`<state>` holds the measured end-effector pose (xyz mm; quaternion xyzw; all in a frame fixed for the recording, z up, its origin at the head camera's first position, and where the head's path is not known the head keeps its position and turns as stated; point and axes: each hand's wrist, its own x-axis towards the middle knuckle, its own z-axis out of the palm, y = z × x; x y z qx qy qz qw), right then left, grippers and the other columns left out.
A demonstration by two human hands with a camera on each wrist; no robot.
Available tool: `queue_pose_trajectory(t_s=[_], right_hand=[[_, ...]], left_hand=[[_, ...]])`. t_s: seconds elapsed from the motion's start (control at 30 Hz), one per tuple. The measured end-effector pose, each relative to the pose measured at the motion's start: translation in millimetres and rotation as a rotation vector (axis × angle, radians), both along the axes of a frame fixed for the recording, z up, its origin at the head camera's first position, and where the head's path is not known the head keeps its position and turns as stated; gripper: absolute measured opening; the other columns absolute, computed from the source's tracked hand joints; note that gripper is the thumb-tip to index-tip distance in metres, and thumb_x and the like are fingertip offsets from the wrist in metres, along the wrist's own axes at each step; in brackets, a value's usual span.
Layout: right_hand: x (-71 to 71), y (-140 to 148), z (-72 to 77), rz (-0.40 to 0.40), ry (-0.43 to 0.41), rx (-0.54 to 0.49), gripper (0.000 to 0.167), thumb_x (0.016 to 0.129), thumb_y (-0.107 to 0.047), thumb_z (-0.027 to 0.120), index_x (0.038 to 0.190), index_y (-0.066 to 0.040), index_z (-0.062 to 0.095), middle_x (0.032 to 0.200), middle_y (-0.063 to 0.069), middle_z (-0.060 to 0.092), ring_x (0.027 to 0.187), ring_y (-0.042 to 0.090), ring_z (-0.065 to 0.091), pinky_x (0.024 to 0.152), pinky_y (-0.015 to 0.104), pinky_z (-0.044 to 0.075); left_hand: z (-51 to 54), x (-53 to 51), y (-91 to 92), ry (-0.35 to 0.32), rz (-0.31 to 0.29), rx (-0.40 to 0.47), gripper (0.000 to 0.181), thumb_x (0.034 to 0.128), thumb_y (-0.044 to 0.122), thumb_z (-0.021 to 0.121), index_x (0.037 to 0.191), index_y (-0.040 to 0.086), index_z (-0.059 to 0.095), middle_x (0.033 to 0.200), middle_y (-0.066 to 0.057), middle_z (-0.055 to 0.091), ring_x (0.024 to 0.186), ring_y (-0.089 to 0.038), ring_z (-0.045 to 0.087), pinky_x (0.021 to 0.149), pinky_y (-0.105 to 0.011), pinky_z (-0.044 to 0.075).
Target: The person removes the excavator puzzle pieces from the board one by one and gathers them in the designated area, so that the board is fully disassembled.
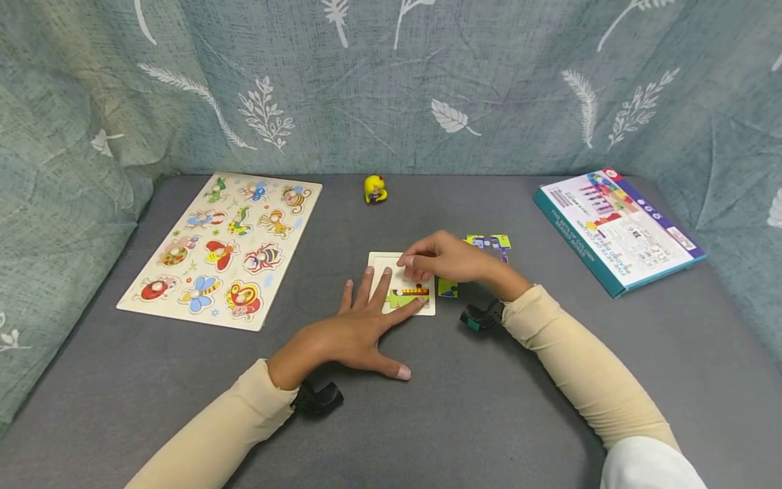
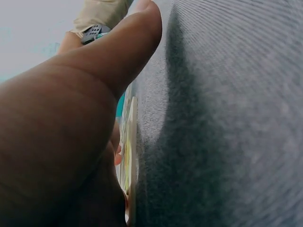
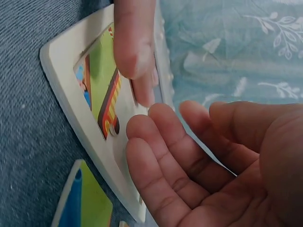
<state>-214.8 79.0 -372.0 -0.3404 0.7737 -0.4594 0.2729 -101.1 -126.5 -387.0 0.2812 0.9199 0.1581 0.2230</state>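
Observation:
A small cream puzzle tray [image 1: 374, 257] lies on the grey table, its lower part filled with green puzzle pieces [image 1: 400, 299] that carry a red-and-yellow striped shape. My left hand [image 1: 360, 333] is spread flat, fingertips resting on the tray and the pieces, thumb out over the table. Above the tray's right side hovers my right hand [image 1: 449, 258], fingers loosely bent; in the right wrist view nothing shows between thumb and fingers. Just right of the tray lies a loose green-and-blue puzzle piece [image 3: 94, 194]. The left wrist view shows mostly the left thumb [image 2: 113, 54] and the tray's edge [image 2: 133, 156].
More purple-and-green puzzle pieces [image 1: 501, 241] lie behind the right hand, partly hidden by it. A wooden insect puzzle board [image 1: 284, 258] is at the left, a yellow toy figure [image 1: 375, 189] at the back, a teal-edged box [image 1: 620, 231] at the right. A patterned curtain [image 1: 391, 102] hangs behind.

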Motion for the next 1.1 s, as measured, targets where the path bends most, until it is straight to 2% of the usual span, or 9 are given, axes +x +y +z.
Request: queue_pose_trajectory(t_s=[0.2, 0.43, 0.73, 1.1], right_hand=[[1.2, -4.6, -0.3, -0.003, -0.031, -0.003, 0.026, 0.101, -0.008, 0.049, 0.113, 0.006, 0.067, 0.091, 0.011, 0.068, 0.083, 0.021, 0.065, 0.076, 0.036, 0.054], [1.6, -7.5, 0.0, 0.006, -0.065, 0.011, 0.027, 0.100, -0.006, 0.047, 0.116, 0.008, 0.065, 0.094, 0.012, 0.069, 0.085, 0.022, 0.065, 0.077, 0.035, 0.054], [2.4, -9.4, -1.2, 0.060, -0.097, -0.013, 0.029, 0.100, -0.005, 0.045, 0.119, 0.009, 0.062, 0.096, 0.014, 0.070, 0.087, 0.022, 0.066, 0.077, 0.036, 0.054], [3.1, -13.6, 3.0, 0.056, -0.120, 0.002, 0.031, 0.100, -0.005, 0.044, 0.121, 0.007, 0.063, 0.094, 0.015, 0.069, 0.085, 0.023, 0.066, 0.075, 0.037, 0.054]], left_hand=[[-1.3, -0.7, 0.4, 0.011, -0.004, -0.029, 0.103, 0.0738, 0.073, 0.067, 0.156, 0.039, 0.013, 0.155, -0.016, -0.030, 0.134, -0.040, -0.036, 0.104, -0.066, -0.013], [0.8, -0.8, 1.2, 0.015, 0.015, -0.029, 0.102, 0.0725, 0.073, 0.068, 0.155, 0.039, 0.018, 0.154, -0.022, -0.027, 0.135, -0.042, -0.033, 0.106, -0.065, -0.010], [1.0, -0.8, 3.0, 0.013, 0.015, -0.034, 0.102, 0.0725, 0.074, 0.067, 0.155, 0.040, 0.018, 0.154, -0.018, -0.029, 0.135, -0.040, -0.034, 0.106, -0.064, -0.011], [0.5, 0.8, 2.7, 0.028, 0.020, -0.016, 0.100, 0.0723, 0.073, 0.068, 0.155, 0.041, 0.020, 0.155, -0.019, -0.026, 0.135, -0.041, -0.033, 0.106, -0.064, -0.012]])
